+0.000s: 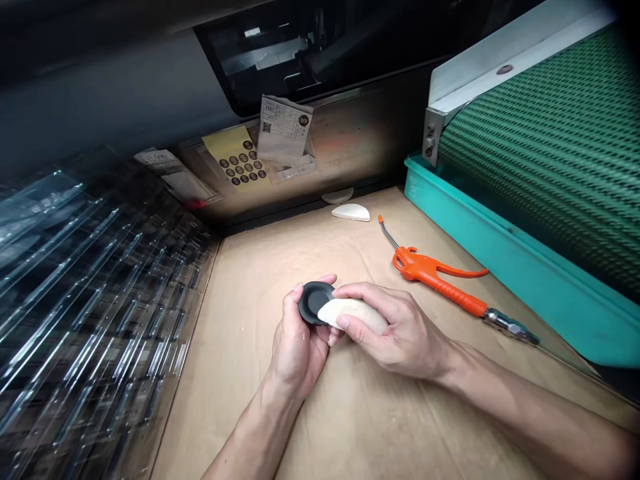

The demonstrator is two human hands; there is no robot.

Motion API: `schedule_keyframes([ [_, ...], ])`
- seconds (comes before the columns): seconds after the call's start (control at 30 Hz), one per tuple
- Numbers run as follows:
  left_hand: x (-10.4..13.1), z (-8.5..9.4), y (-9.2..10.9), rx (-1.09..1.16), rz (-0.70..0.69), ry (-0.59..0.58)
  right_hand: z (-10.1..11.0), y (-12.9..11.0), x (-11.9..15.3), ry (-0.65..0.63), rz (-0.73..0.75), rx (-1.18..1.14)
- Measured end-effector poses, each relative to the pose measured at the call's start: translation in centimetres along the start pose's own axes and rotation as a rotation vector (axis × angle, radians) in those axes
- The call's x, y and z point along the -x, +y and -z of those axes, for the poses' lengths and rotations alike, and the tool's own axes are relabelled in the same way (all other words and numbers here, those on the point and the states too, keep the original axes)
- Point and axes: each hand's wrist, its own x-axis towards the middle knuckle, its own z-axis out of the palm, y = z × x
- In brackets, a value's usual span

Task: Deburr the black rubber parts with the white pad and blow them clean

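A round black dish-shaped part (316,300) rests in my left hand (299,340), whose thumb and fingers curl round its edge. My right hand (400,327) grips an off-white oval pad (356,313) between thumb and fingers. The pad's left tip touches or overlaps the lower right of the black part. Both hands are over the brown board at the middle. What the fingers under the black part do is partly hidden.
An orange air gun (435,275) lies to the right, beside a teal tray (500,247) under a green mesh belt (560,133). A white half-round piece (351,212) lies at the back. Stacked clear plastic trays (100,300) stand on the left.
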Motion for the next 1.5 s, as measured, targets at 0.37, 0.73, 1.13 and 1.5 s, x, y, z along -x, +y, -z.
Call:
schedule_keyframes([
  [0.37, 0.0, 0.5, -0.2, -0.137, 0.072, -0.150, 0.7, 1.3, -0.2, 0.087, -0.081, 0.246],
  [0.73, 0.5, -0.2, -0.4, -0.230, 0.143, -0.152, -0.1, 0.1, -0.6, 0.101, -0.050, 0.462],
  [1.13, -0.1, 0.4, -0.2, -0.019, 0.179, -0.085, -1.3, -1.2, -0.1, 0.041, 0.003, 0.352],
  [1.5, -0.1, 0.1, -0.6, 0.102, 0.227, -0.101, -1.2, -0.9, -0.3, 0.063, 0.127, 0.323],
])
